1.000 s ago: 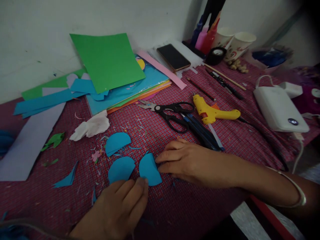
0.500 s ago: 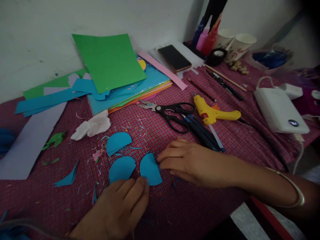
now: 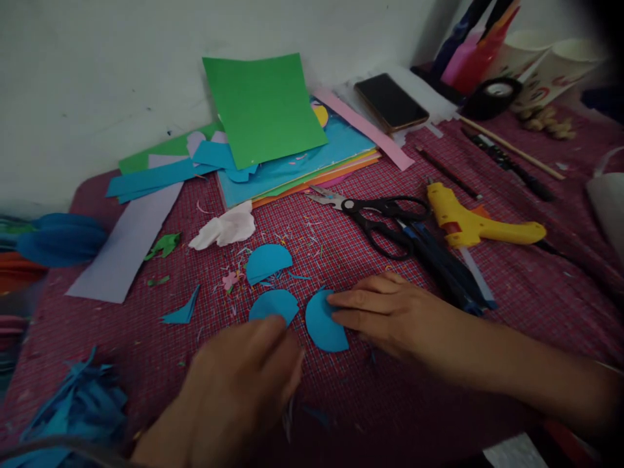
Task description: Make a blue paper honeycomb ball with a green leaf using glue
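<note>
The outstretched fingers of my right hand (image 3: 385,315) lie flat with their tips on the edge of a rounded blue paper piece (image 3: 324,331). Curled and blurred by motion, my left hand (image 3: 248,370) is closed in front of a second blue paper piece (image 3: 273,305) and partly covers it; what its fingers hold, if anything, is hidden. Just behind sits a third, half-round blue paper piece (image 3: 268,262). Black-handled scissors (image 3: 373,211) rest with their blades apart, beyond my right hand. Left of the pieces is a pointed blue paper offcut (image 3: 182,311).
A yellow glue gun (image 3: 480,224) and a blue-black tool (image 3: 446,270) lie beyond my right forearm. Coloured paper sheets (image 3: 273,117), crumpled tissue (image 3: 227,227) and a phone (image 3: 391,101) are toward the wall. Blue fringed paper (image 3: 78,409) is at lower left. Small paper scraps litter the checked cloth.
My view has swung left, so things appear farther right. My left hand has pulled back from the right-hand blue piece, whose lower corner looks rounder. My right fingertips have come onto that piece.
</note>
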Tool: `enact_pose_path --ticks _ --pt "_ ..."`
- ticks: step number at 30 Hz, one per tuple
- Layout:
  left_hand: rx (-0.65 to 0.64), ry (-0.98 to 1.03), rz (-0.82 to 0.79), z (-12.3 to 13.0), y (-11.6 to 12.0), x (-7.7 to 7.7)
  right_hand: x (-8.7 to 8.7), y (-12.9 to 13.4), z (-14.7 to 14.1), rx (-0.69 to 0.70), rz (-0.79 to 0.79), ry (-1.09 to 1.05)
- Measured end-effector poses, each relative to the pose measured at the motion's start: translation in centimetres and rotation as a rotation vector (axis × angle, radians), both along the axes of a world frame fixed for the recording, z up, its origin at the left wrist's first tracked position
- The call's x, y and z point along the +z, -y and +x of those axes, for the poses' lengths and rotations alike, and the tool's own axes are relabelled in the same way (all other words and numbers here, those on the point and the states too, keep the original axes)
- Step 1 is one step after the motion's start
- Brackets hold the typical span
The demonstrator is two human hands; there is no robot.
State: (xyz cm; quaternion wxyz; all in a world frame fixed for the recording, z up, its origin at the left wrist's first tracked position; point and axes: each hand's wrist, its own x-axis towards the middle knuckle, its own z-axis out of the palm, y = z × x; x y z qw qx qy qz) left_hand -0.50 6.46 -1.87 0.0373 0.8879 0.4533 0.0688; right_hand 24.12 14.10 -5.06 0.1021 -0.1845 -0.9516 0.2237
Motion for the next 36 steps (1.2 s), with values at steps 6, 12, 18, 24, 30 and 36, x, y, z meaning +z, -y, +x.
enact_pose_path --ticks 6,12,18,24,30,36 --pt "0.280 -0.209 -0.177 -1.6 -2.0 0.2 0.7 0.2 -0.1 0.033 -0.082 -0.003" --pt "0.325 -0.150 -0.279 -1.8 -2.4 -0.3 0.7 0.5 -0.5 0.040 -0.082 0.022" --pt "0.380 -0.295 -0.144 -0.3 -1.8 -0.2 1.2 0.5 -0.7 0.048 -0.050 0.040" --pt "0.377 -0.080 -0.249 -1.8 -2.6 -0.5 1.2 0.6 -0.7 0.034 -0.068 0.035" --pt "0.236 0.322 -0.563 -6.0 -4.5 -0.8 1.9 0.5 -1.0 0.036 -0.109 0.034" --pt "0.323 0.388 -0.235 -3.9 -2.7 1.8 3.0 0.9 -1.7 -0.237 -0.321 -0.148"
